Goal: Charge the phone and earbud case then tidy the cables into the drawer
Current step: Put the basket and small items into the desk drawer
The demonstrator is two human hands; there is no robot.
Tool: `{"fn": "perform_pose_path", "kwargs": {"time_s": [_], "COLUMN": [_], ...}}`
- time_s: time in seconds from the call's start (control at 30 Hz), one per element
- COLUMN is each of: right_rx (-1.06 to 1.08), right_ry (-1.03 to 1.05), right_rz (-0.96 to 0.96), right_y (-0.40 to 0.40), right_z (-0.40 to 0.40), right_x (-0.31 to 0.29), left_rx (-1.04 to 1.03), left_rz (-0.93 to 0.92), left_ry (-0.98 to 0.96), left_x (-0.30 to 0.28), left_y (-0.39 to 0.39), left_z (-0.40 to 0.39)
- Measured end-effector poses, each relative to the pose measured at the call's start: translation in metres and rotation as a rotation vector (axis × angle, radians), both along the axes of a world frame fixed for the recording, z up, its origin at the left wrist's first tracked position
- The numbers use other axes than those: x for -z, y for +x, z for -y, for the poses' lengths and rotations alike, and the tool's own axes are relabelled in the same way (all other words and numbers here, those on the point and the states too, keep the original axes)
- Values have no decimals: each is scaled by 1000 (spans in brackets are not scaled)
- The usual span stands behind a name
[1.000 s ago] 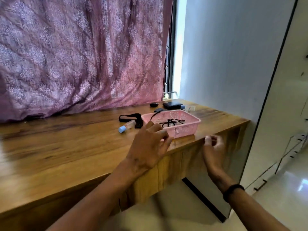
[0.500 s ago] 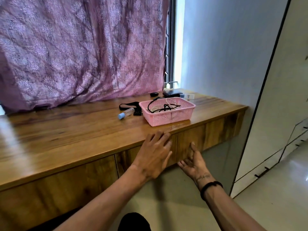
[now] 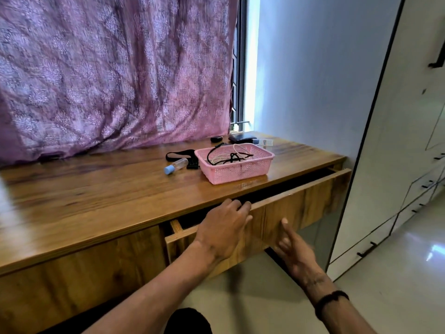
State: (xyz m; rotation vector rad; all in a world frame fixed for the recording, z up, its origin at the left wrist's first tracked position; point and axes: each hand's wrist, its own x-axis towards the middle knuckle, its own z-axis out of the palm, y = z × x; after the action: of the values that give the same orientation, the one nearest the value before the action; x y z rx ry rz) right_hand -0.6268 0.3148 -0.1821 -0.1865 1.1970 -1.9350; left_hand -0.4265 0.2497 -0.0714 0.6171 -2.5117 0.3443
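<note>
The wooden drawer (image 3: 301, 203) under the desktop stands partly pulled out, a dark gap along its top. My left hand (image 3: 224, 227) grips the drawer front's top edge, fingers curled over it. My right hand (image 3: 292, 247) is blurred, fingers straight, beside the lower part of the drawer front. A pink basket (image 3: 240, 173) on the desk holds black and white cables (image 3: 228, 156). Behind it lie a black earbud case (image 3: 216, 139) and a dark phone (image 3: 242, 138).
A small clear bottle with a blue cap (image 3: 175, 165) and a black strap (image 3: 180, 155) lie left of the basket. A small white item (image 3: 263, 142) sits by the phone. Purple curtain (image 3: 108, 73) behind the desk (image 3: 96, 196); white wardrobe (image 3: 397, 165) at right.
The drawer, flush half a second ago, is now pulled out. My left hand went from the desk by the basket down to the drawer's top edge; my right hand stays low by the front.
</note>
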Motion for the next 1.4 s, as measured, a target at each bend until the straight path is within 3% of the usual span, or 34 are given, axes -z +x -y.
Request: {"fn": "perform_pose_path", "kwargs": {"time_s": [0.1, 0.2, 0.27, 0.33, 0.5, 0.67, 0.9, 0.97, 1.1, 1.23, 1.3, 1.4], "right_rx": [247, 403, 299, 116, -54, -158, -429, -388, -148, 40, 17, -255], "right_ry": [128, 95, 44, 23, 14, -37, 11, 41, 138, 229, 341, 570], "right_rz": [-559, -1302, -1704, -1934, -1944, -1815, -1675, -1663, -1707, -1683, -1676, -1534], "right_y": [-3, 3, 7, 12, 7, 1, -7, -7, -15, -34, -48, -71], "right_z": [-16, -16, -14, -18, -46, -87, -98, -84, -23, 55, 89, 123], "right_x": [-24, -59, -79, -87, -97, -108, -142, -161, -211, -253, -263, -259], "left_rx": [67, 62, 46, 25, 124, 243, 388, 401, 191, 68, -200, -463], "left_rz": [-75, -97, -168, -210, -165, -78, 157, 97, -227, -532, -517, -365], "left_ry": [118, 164, 179, 195, 386, 518, 580, 546, 313, 203, 318, 644], "left_x": [-4, -5, -5, -5, -19, -32, -54, -70, -105, -118, -116, -111], "left_y": [-1, 0, 1, 2, 7, 4, -6, -10, -20, -23, -19, -5], "left_z": [-9, -13, -18, -25, -39, -60, -61, -43, 37, 113, 158, 187]}}
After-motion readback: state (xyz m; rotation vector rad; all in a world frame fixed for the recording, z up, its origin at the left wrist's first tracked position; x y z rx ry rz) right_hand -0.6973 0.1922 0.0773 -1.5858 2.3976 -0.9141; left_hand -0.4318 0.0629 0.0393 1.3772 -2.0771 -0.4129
